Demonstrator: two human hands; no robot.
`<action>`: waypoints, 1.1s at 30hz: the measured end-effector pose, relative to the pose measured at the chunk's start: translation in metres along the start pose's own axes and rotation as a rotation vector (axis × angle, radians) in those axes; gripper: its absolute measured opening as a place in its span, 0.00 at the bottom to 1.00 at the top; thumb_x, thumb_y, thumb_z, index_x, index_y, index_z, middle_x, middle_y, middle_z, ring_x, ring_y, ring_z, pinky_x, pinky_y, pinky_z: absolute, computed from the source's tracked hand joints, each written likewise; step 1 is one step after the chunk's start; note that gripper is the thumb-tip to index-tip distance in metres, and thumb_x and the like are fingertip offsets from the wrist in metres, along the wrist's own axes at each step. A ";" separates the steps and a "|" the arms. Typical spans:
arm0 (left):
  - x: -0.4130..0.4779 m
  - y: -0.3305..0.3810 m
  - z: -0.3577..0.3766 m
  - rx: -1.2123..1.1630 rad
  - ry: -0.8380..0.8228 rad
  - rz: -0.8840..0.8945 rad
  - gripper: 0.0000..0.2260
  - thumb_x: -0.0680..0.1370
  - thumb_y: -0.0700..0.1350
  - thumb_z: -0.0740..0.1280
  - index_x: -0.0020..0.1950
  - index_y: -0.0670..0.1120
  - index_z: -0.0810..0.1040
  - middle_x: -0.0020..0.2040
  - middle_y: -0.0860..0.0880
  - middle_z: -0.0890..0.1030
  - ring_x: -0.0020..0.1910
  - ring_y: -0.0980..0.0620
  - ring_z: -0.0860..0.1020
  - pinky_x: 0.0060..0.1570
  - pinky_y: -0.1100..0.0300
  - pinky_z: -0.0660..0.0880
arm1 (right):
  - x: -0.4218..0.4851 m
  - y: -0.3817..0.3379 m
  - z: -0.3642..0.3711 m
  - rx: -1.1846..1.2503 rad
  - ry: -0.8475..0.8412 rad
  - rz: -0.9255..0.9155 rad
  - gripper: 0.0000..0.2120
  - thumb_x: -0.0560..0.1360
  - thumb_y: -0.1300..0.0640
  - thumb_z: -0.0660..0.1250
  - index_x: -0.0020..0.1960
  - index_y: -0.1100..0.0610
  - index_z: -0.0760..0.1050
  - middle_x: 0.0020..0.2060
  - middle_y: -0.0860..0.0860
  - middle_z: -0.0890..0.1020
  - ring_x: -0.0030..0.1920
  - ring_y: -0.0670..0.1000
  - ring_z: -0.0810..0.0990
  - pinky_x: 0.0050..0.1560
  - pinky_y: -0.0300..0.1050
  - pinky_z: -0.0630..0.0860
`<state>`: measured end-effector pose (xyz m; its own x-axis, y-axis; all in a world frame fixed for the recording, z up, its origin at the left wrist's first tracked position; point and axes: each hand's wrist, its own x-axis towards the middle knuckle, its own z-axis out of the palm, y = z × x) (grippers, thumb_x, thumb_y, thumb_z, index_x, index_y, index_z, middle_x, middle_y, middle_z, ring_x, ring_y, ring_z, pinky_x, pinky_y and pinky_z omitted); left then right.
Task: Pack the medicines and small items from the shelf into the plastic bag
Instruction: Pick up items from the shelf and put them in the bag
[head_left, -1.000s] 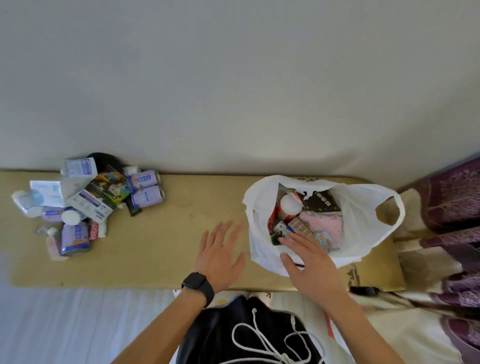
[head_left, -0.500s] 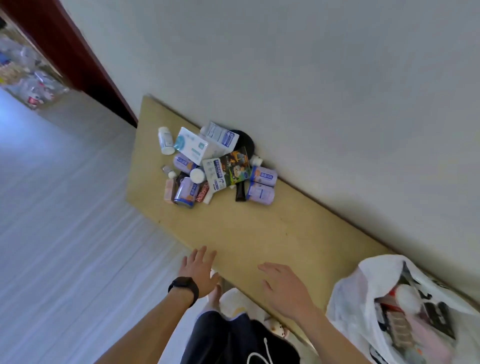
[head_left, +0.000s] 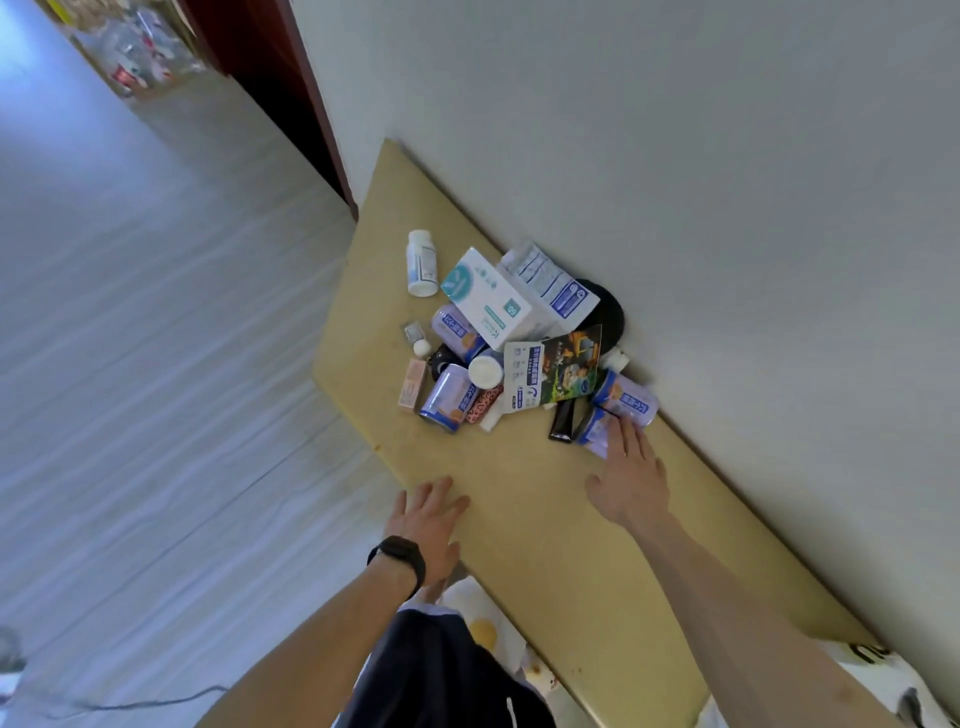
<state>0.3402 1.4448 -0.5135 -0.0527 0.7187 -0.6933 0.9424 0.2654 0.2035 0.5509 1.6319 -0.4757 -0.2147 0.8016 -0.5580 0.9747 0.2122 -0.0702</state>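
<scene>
On the shelf (head_left: 524, 499) against the wall lies the heap of medicines: a white bottle (head_left: 422, 257), a teal-marked white box (head_left: 485, 299), a blue-printed box (head_left: 550, 283), a colourful packet (head_left: 556, 371), a black tube (head_left: 562, 423) and several lavender cans. The right hand (head_left: 628, 478) reaches out with straight fingers, its fingertips touching the nearest lavender can (head_left: 595, 431), gripping nothing. The left hand (head_left: 426, 519), a black watch (head_left: 397, 556) on its wrist, lies spread flat at the shelf's near edge. The plastic bag (head_left: 883, 670) shows only at the lower right corner, well apart from the heap.
</scene>
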 end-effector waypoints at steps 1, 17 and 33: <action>0.002 0.005 -0.003 -0.017 0.005 0.012 0.30 0.79 0.56 0.60 0.79 0.54 0.55 0.80 0.46 0.50 0.77 0.43 0.53 0.75 0.44 0.51 | -0.004 -0.001 0.003 0.016 0.048 0.000 0.37 0.74 0.54 0.64 0.79 0.54 0.52 0.78 0.53 0.58 0.76 0.56 0.58 0.70 0.55 0.64; 0.093 0.129 -0.048 0.283 0.043 0.507 0.24 0.74 0.48 0.70 0.68 0.44 0.68 0.64 0.44 0.74 0.62 0.42 0.72 0.61 0.48 0.66 | 0.002 0.036 -0.023 0.287 0.245 0.134 0.20 0.75 0.60 0.64 0.67 0.56 0.71 0.64 0.54 0.74 0.64 0.57 0.71 0.61 0.50 0.69; 0.011 0.006 -0.002 -0.250 0.051 -0.049 0.30 0.71 0.60 0.68 0.68 0.48 0.65 0.63 0.49 0.72 0.62 0.47 0.72 0.58 0.53 0.73 | 0.028 0.038 0.023 0.105 -0.005 0.204 0.31 0.75 0.41 0.66 0.66 0.63 0.65 0.59 0.60 0.75 0.60 0.63 0.74 0.54 0.54 0.74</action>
<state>0.3447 1.4556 -0.5181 -0.1192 0.7310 -0.6719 0.8276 0.4470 0.3395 0.5833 1.6493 -0.5131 -0.0122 0.8189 -0.5737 0.9991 -0.0138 -0.0409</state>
